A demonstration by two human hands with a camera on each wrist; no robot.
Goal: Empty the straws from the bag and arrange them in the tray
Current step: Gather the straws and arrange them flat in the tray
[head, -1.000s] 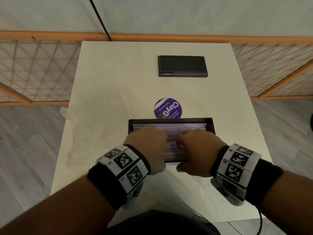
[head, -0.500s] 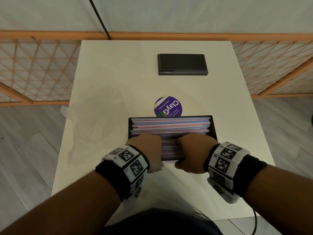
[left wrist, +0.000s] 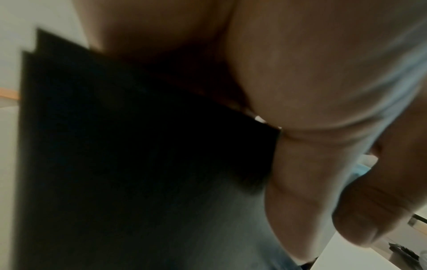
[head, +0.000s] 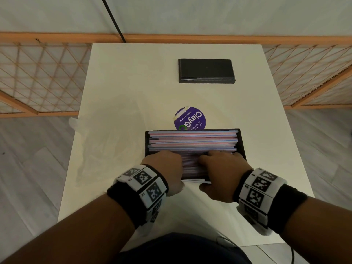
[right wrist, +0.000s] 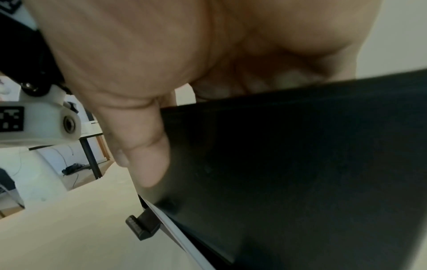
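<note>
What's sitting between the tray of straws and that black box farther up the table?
A round purple sticker, its near edge behind the tray; beyond it, bare table up to the black box. Head view.

A round purple sticker (head: pixel 189 120) on the worktop (head: pixel 122 77), just beyond the two grips and upside down to the wearer, reads "ClayG" in large white letters with "Clean as you go" in small print beside it; further small lines are too fine to read.

Up close and blurred, the left hand (left wrist: pixel 312 91) lies over the black tray (left wrist: pixel 138 146), thumb (left wrist: pixel 300 210) down its outer wall, white table (left wrist: pixel 360 255) beneath.
</note>
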